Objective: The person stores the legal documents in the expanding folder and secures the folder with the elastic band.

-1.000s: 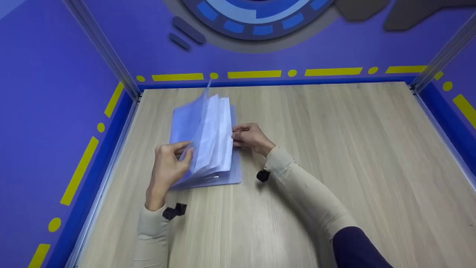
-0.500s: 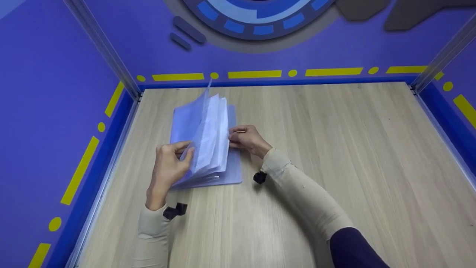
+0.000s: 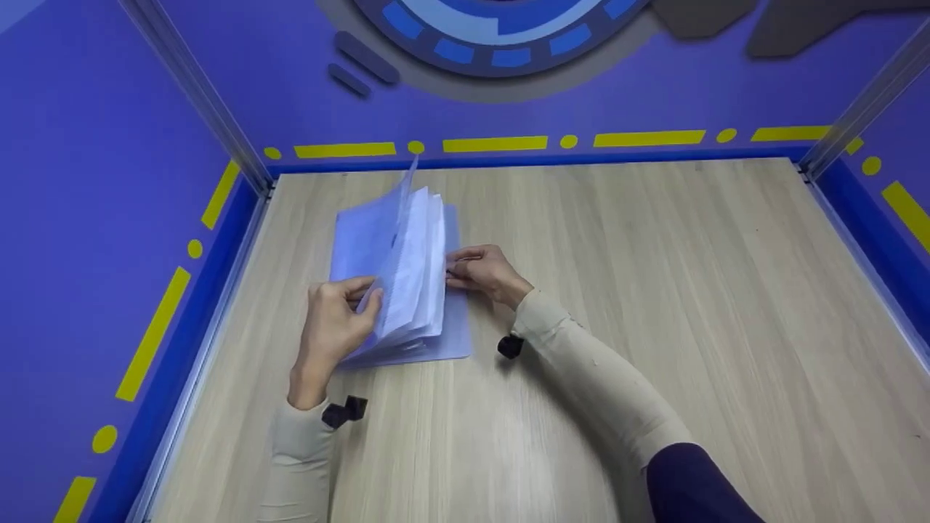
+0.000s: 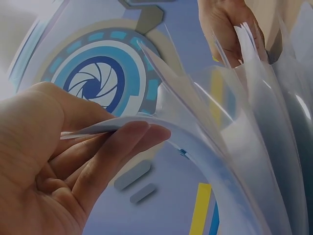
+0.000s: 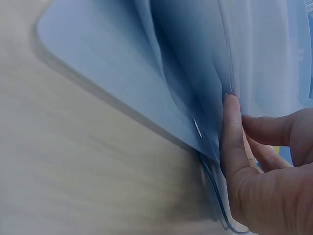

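A translucent blue folder (image 3: 368, 234) with clear sleeves stands partly fanned out at the left of the table. White paper sheets (image 3: 415, 265) show inside the sleeves. My left hand (image 3: 334, 327) pinches the raised leaves between thumb and fingers; the left wrist view shows them bending over the fingers (image 4: 132, 134). On the other side, my right hand (image 3: 488, 274) pinches the edge of the inner sleeves. In the right wrist view its thumb and index finger (image 5: 234, 132) meet at a sleeve edge, above the flat back cover (image 5: 98, 54) and a small staple-like metal piece (image 5: 197, 128).
The wood-grain table (image 3: 654, 290) extends right of the folder and toward the front. Blue printed panels (image 3: 508, 116) with yellow dashes border it at the back and both sides. Small black blocks (image 3: 345, 412) are attached near both sleeve cuffs.
My right hand has shifted slightly left along with the sleeve edges, uncovering more of the back cover. The left hand keeps its pinch, nearly still.
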A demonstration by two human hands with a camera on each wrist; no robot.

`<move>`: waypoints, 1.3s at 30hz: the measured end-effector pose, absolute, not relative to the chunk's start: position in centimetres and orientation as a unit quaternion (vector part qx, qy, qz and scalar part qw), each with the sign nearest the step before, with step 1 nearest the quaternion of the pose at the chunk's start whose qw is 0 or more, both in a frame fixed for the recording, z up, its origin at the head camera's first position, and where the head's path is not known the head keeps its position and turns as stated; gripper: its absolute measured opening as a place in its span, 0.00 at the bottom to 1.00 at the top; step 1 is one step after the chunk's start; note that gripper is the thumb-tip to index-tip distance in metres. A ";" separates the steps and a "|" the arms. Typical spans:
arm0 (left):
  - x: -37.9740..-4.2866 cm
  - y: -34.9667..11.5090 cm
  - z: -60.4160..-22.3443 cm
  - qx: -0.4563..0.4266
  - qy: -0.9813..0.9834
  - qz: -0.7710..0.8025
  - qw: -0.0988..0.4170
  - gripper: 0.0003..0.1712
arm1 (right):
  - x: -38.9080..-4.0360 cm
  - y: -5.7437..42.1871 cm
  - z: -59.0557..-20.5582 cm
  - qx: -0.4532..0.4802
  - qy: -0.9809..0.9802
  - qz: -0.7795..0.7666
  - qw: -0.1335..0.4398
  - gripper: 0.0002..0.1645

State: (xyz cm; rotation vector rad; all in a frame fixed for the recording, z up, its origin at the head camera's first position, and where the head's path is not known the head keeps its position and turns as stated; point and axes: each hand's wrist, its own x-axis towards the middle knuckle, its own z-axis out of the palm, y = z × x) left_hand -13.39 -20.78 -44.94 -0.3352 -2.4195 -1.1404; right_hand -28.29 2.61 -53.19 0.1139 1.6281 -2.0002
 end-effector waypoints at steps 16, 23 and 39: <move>-13.9 -19.5 -45.9 -0.122 -0.878 -0.413 0.211 0.10 | -28.6 5.6 -52.2 -0.005 0.658 -0.711 0.249 0.20; -14.2 -18.2 -46.8 -0.135 -0.886 -0.400 0.192 0.09 | -28.7 7.4 -52.1 -0.022 0.696 -0.683 0.220 0.19; -13.9 -16.8 -47.4 -0.124 -0.905 -0.380 0.147 0.11 | -28.7 10.3 -52.1 -0.052 0.767 -0.617 0.167 0.17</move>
